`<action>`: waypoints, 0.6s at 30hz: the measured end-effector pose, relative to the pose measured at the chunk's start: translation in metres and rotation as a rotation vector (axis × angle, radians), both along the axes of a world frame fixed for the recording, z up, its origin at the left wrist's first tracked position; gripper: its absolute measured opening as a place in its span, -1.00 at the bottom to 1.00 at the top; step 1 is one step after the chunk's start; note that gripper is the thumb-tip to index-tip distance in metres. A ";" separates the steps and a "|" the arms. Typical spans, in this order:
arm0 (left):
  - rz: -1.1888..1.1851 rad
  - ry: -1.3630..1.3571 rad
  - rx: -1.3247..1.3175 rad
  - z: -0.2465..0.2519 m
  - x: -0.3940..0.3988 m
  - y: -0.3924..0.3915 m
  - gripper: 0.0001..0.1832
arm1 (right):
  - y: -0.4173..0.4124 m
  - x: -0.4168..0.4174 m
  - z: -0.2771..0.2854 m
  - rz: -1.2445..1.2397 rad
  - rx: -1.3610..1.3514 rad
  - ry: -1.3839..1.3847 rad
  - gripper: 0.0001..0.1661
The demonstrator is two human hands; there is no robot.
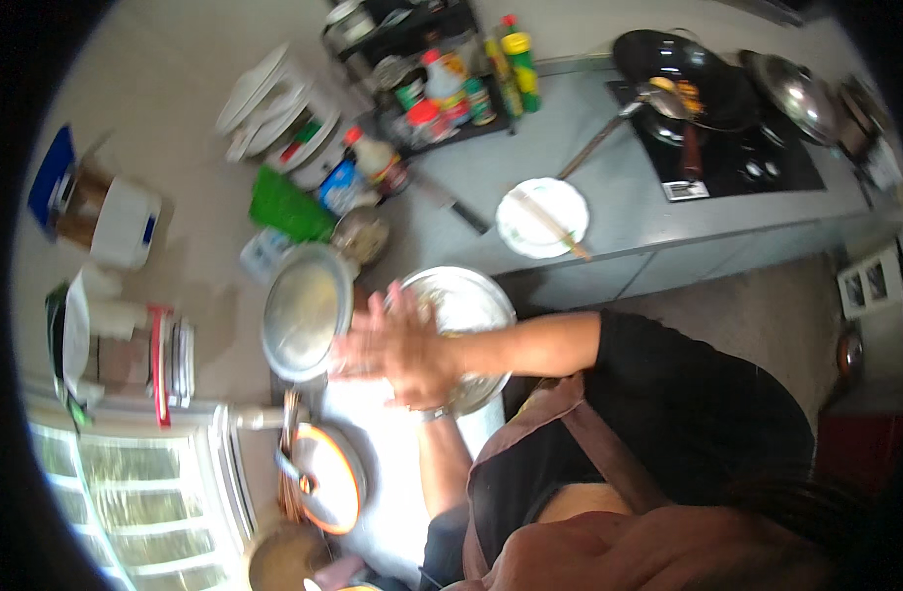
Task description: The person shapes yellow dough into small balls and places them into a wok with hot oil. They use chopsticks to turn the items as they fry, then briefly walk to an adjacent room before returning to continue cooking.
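Over a wide metal bowl [470,292], my two hands are brought together, one across the other, and blurred by motion. My right hand [426,351] reaches in from the right, its fingers toward the wall. Beneath it, partly covered, is my left hand [411,395], with a wristwatch [429,414] at its wrist. Whether anything lies between the palms is hidden. Bits of something pale cling inside the bowl, though the blur keeps me from naming it. A metal basin [307,310] stands tilted just left of my fingers.
On the counter lie a knife [466,216] and a white plate [544,229] with chopsticks [551,218] across it. A wok [636,63] sits on the black cooktop [784,177], a ladle [610,140] beside it. Sauce bottles [378,159] and an orange-rimmed lid [330,473] are nearby.
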State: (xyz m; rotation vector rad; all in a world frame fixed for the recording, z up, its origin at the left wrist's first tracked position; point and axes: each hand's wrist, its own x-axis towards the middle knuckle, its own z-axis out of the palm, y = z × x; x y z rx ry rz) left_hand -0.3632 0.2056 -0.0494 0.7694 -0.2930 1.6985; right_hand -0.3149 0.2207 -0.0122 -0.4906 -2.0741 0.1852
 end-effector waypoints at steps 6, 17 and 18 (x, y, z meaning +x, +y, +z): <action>-0.413 0.246 -0.556 0.025 -0.037 -0.010 -0.26 | 0.044 0.063 -0.010 -0.240 -0.166 -0.138 -0.20; -0.330 0.250 -0.555 0.021 -0.044 -0.007 -0.34 | 0.064 0.041 -0.003 -0.186 -0.156 -0.147 -0.27; -0.351 0.176 -0.536 0.022 -0.056 -0.003 -0.29 | 0.056 0.041 -0.011 -0.133 -0.146 -0.176 -0.29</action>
